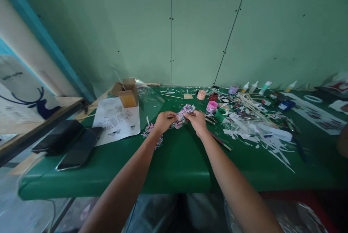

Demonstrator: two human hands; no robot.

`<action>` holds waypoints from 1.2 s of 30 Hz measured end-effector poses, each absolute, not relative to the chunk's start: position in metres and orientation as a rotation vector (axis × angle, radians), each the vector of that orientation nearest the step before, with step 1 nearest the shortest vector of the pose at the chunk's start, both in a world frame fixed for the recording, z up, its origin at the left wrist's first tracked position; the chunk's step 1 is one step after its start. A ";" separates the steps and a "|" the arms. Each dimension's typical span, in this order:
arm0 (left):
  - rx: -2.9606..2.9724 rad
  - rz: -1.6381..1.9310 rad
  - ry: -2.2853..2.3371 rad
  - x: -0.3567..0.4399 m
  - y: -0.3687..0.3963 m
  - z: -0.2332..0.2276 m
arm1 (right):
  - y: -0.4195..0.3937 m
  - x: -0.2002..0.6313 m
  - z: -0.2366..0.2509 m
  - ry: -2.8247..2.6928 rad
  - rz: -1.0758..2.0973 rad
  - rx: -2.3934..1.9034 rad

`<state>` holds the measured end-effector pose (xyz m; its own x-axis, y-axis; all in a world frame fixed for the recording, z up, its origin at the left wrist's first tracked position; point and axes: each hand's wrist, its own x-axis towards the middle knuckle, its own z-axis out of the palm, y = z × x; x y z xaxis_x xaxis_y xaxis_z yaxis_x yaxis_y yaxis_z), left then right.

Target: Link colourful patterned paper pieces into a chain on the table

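Patterned paper strip (pixel 182 114): print too small to read, near end covered by right hand (pixel 197 120) and left hand (pixel 164 120). Both forearms cut by bottom edge at 6 o'clock. Printed sheet (pixel 116 119) at 9 o'clock of hands: text illegible. Bottles (pixel 252 87) at 2 o'clock: labels unreadable. Another person's arm (pixel 343 145) cut by right edge at 3 o'clock.

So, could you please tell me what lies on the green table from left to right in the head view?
Two phones → printed sheet → cardboard box → left hand → patterned paper → right hand → green tape roll → wooden skewers → blue jar.
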<state>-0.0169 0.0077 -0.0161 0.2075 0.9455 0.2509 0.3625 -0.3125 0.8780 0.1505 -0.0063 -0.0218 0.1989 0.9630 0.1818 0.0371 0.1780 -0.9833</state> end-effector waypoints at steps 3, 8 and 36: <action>1.796 1.091 1.213 -0.016 0.008 -0.017 | -0.005 0.151 -0.024 -1.280 0.748 -1.296; 1.798 1.098 1.202 -0.015 0.010 -0.019 | -0.005 0.151 -0.021 -1.345 0.635 -1.377; 1.886 1.056 1.224 -0.018 0.010 -0.018 | -0.011 0.145 -0.018 -1.386 0.806 -1.315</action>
